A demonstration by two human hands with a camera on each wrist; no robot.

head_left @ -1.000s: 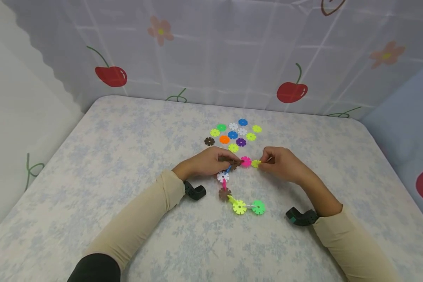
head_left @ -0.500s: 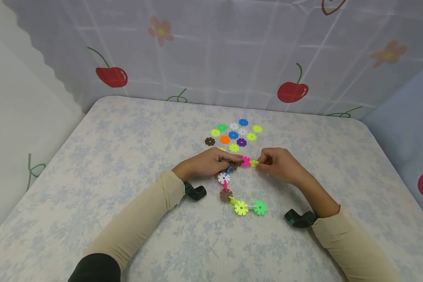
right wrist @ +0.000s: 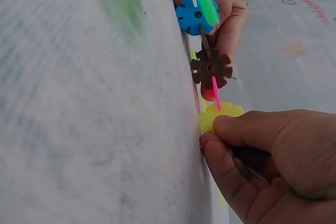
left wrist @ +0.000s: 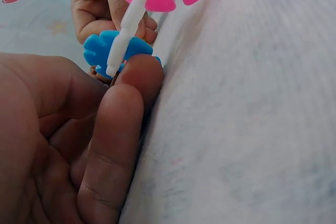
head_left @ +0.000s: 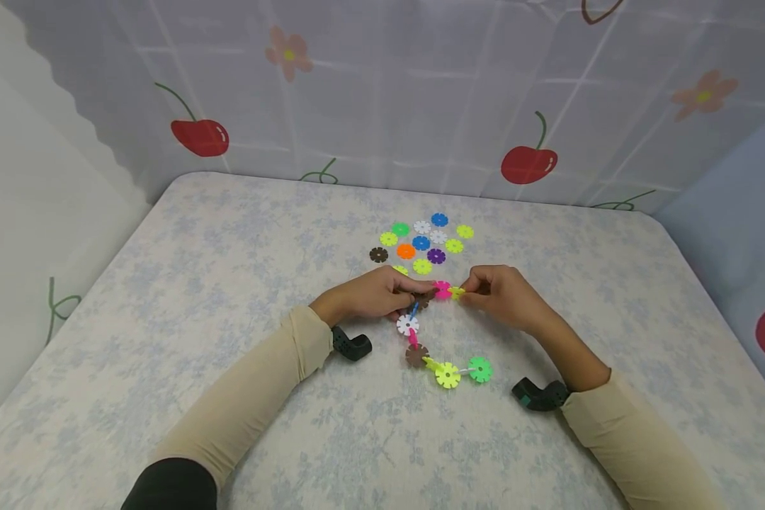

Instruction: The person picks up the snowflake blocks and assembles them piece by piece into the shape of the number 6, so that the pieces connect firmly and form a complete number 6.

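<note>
Notched plastic discs are slotted together into a curved chain. My right hand (head_left: pixel 506 297) pinches a yellow disc (right wrist: pixel 208 121) between thumb and finger at the chain's far end. A pink disc (head_left: pixel 443 290), seen edge-on in the right wrist view, meets that yellow disc. My left hand (head_left: pixel 379 292) pinches the chain by a brown disc (right wrist: pixel 220 71), largely covered by the fingers in the left wrist view. From there the chain runs toward me through a blue disc (left wrist: pixel 97 51), a white disc (head_left: pixel 403 326), another brown disc (head_left: pixel 416 355) and yellow ones to a green disc (head_left: pixel 481 370).
Several loose discs lie flat beyond the hands, among them an orange disc (head_left: pixel 406 251), a purple disc (head_left: pixel 436 256) and a dark brown disc (head_left: pixel 379 254). The table (head_left: pixel 242 234) has a pale patterned cover. A curtain (head_left: pixel 370 92) hangs behind it.
My right hand has shifted slightly left with the yellow disc, closer to the left hand. The chain's near end has swung to the right. My left hand stays nearly in place.
</note>
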